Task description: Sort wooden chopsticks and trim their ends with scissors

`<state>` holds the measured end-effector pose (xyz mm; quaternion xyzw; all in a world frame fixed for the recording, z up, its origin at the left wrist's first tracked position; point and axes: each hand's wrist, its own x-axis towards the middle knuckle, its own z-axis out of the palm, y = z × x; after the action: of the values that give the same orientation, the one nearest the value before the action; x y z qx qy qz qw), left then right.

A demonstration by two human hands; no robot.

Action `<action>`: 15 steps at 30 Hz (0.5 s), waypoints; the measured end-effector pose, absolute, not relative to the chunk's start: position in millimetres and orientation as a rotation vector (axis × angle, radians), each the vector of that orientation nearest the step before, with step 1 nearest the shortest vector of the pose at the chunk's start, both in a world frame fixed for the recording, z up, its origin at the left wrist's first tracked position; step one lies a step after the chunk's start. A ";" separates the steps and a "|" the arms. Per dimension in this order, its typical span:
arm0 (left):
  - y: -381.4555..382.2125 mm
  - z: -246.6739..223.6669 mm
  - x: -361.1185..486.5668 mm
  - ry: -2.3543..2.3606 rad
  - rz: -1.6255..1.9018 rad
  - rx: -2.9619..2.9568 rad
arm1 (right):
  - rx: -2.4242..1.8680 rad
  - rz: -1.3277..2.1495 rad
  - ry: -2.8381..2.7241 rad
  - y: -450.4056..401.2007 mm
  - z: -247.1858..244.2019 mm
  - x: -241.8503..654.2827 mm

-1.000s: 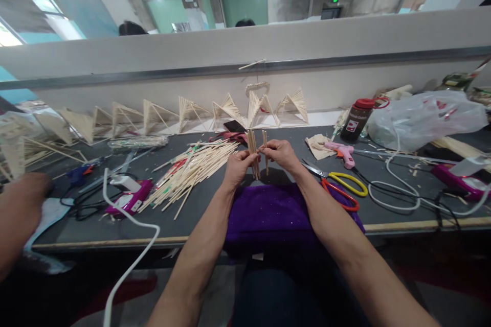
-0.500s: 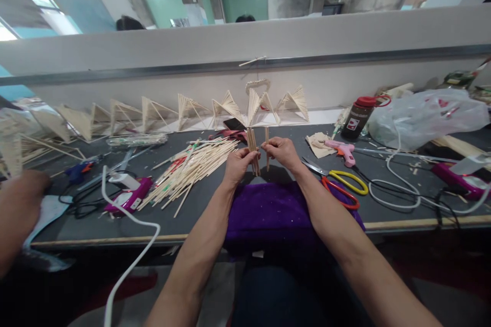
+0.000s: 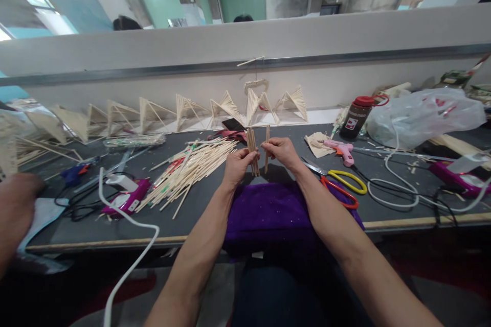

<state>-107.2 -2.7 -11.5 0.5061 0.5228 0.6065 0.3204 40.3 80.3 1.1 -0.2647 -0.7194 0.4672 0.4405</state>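
Nearest, purple cloth point(image 3: 268, 214) lies over the front edge of the dark table point(image 3: 207, 217), taken as landmark. Just behind the cloth, left hand point(image 3: 237, 164) is closed around a small bunch of sticks point(image 3: 252, 149), held upright; right hand point(image 3: 282, 152) pinches a single stick point(image 3: 267, 143) between fingertips, also upright, just right of the bunch, the two close but whether touching can't be told. Left of the cloth on the table: loose pile of sticks point(image 3: 187, 171), then a magenta glue gun point(image 3: 125, 201) with white cable point(image 3: 126, 260). Right of the cloth: scissors point(image 3: 339, 186) with yellow and red handles, further back a pink glue gun point(image 3: 339, 149), dark bottle point(image 3: 356, 117) with red cap, white plastic bag point(image 3: 422, 115). Far left of the cloth, another person's hand point(image 3: 15, 209), blurred, at the table edge. Well behind the cloth, row of fan-shaped stick pieces point(image 3: 184, 112) leans against the grey partition wall point(image 3: 245, 51)
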 end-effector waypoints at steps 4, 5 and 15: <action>-3.1 -10.3 -107.0 1.373 1.571 1.318 | -0.621 1.309 -1.727 78.0 5.0 40.9; -3.3 -9.9 -106.9 1.373 1.566 1.314 | -0.613 1.316 -1.731 76.8 6.4 41.0; -2.8 -7.7 -107.9 1.352 1.557 1.295 | -0.565 1.142 -1.810 64.3 14.1 39.2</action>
<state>-107.9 -2.8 -7.7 0.4990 0.5210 0.6000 0.3459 39.2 64.3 14.1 -0.2282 -0.7312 0.4615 0.4474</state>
